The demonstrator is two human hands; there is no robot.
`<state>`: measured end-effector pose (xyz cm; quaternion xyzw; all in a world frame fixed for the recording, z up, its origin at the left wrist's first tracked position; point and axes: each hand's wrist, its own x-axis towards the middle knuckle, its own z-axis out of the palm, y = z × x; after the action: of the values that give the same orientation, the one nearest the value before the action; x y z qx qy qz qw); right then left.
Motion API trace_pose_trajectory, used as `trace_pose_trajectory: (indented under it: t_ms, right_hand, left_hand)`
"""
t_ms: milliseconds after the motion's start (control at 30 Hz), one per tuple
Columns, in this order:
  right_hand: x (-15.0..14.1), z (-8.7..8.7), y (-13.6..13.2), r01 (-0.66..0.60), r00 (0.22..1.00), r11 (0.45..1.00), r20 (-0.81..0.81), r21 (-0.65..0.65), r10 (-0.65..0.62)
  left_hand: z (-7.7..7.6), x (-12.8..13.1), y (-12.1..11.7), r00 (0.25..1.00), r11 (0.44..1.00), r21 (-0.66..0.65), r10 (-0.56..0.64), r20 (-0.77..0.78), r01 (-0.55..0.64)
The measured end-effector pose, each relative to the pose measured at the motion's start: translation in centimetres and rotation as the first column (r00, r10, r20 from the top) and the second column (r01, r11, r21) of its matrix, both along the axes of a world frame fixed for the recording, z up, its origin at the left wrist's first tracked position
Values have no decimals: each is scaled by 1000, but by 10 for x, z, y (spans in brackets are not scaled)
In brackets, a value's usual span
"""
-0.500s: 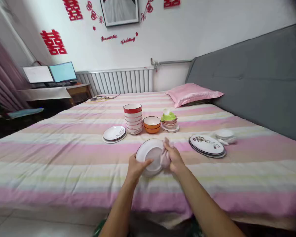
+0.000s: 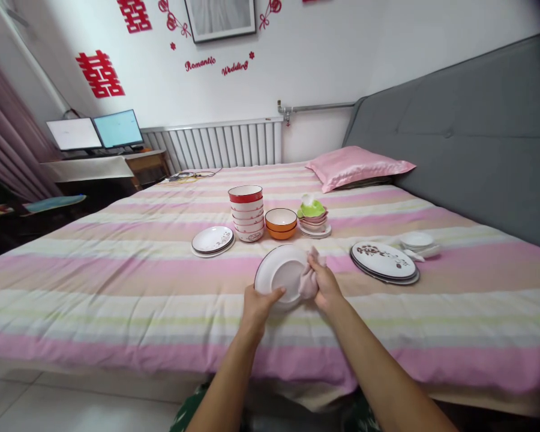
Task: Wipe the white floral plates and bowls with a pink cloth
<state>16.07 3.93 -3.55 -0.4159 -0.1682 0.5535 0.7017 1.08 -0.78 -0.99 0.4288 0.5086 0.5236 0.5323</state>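
A white plate [image 2: 270, 267] with a thin dark rim is held up above the bed's near part, its underside with the foot ring turned toward me. My left hand [image 2: 257, 306] grips its lower left edge, thumb lying across the face. At the plate's right edge my right hand [image 2: 324, 282] is closed on a pale pink cloth [image 2: 309, 279], which presses against the plate. Beyond the plate stand a stack of white bowls [image 2: 247, 219] topped by a red-banded one, and two orange bowls [image 2: 281, 225].
Plates [image 2: 212, 239] lie stacked at left. Right of the orange bowls, a green leaf-shaped dish [image 2: 312, 209] tops smaller dishes. Oval flower-patterned plates [image 2: 382, 261] and small white dishes [image 2: 417, 241] lie at right. A pink pillow [image 2: 357, 167] rests near the grey headboard [image 2: 459, 132].
The view has shifted slightly, so the scene sits a little differently. Both hands still hold the plate and cloth; the plate appears a bit higher and farther right.
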Motion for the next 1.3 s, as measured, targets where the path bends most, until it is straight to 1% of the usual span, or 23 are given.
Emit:
trace_pose_trajectory:
  t_ms: [133,267,367,467,533,567,633,667,700,767,833,867,933,1000,1033,1100,1167,1233,1300]
  right_hand:
    - [-5,-2,2,23,997,1000,80,10,-24]
    - [-7,-6,3,125,972,992,201,-24,-118]
    - [-6,-2,-2,167,930,985,325,35,-169]
    - [-8,6,-9,151,876,979,442,134,-195]
    - [-13,10,-15,94,799,968,562,234,-214]
    - [-17,11,-18,45,733,954,639,297,-234]
    - [-23,13,-25,-81,567,908,768,411,-297]
    - [-26,13,-28,-153,484,880,810,450,-331]
    - [-28,14,-31,-221,419,852,836,474,-356]
    - [-32,15,-37,-364,302,793,868,488,-395]
    - [-36,16,-41,-489,206,732,878,475,-432]
    - [-37,17,-43,-540,168,702,877,463,-450]
    - [-40,17,-45,-616,117,650,868,445,-483]
    - [-41,17,-45,-654,87,620,857,434,-508]
    - [-41,17,-45,-659,74,616,853,431,-517]
    - [-40,19,-43,-637,57,636,849,436,-525]
    - [-39,23,-39,-582,73,673,854,456,-516]
    - [-36,26,-32,-497,144,715,859,492,-491]
    - [-33,28,-25,-376,270,764,850,525,-452]
  left_hand:
    - [4,-2,1,1000,999,32,24,2,-24]
    - [3,-2,3,999,999,13,48,-12,-48]
    - [3,0,3,999,999,6,41,-16,-41]
    - [2,2,4,999,1000,7,30,-17,-30]
    - [1,3,4,999,999,10,32,-21,-32]
    - [1,3,5,999,999,12,36,-26,-36]
    - [0,3,6,999,999,25,38,-39,-37]
    - [0,3,6,998,999,35,36,-45,-35]
    - [0,3,6,998,998,48,32,-52,-30]
    - [-2,2,7,997,997,81,27,-66,-21]
    - [-4,1,7,996,992,121,32,-80,-22]
    - [-5,0,7,996,989,143,37,-84,-25]
    - [-7,-2,8,995,982,185,50,-91,-32]
    - [-8,-3,8,993,976,217,55,-103,-31]
    - [-8,-4,8,992,973,229,53,-115,-26]
    - [-7,-4,9,988,969,248,41,-148,-3]
    - [-6,-3,9,981,966,256,24,-191,26]
    - [-5,-2,8,973,967,248,11,-231,48]
    - [-5,-1,7,965,971,231,-3,-260,66]
